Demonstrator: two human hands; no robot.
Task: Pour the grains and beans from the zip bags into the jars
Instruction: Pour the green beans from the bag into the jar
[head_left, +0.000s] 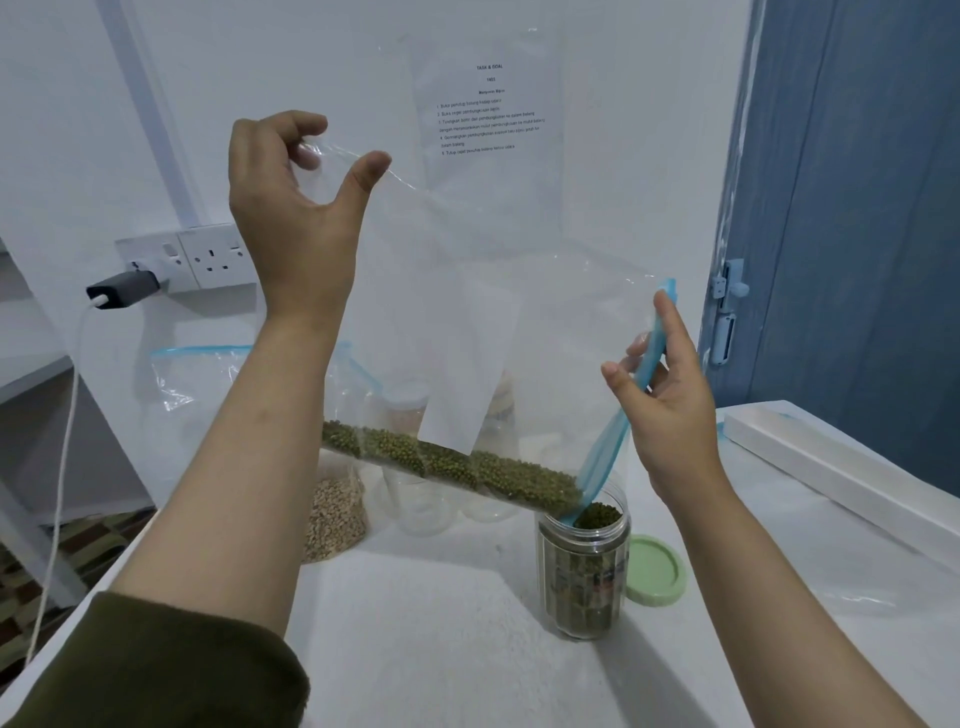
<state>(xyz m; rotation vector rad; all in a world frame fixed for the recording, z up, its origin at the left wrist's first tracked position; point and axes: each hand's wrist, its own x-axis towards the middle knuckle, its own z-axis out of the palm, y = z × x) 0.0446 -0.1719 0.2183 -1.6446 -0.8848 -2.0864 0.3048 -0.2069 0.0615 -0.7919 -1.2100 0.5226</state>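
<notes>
A large clear zip bag (498, 291) with a blue zip strip hangs tilted over an open clear jar (584, 577). Green mung beans (457, 465) lie along the bag's lower edge and run down into the jar's mouth, which is nearly full of the same beans. My left hand (293, 208) is raised high and pinches the bag's bottom corner between thumb and fingers. My right hand (662, 384) holds the blue zip edge beside the jar, keeping the opening over it.
A green lid (653, 570) lies right of the jar. Behind the bag stand a bag of pale grain (332, 514), several empty clear jars (423, 499) and another zip bag (202, 374). A white box (831, 467) lies at the right. A wall socket (208, 257) holds a charger.
</notes>
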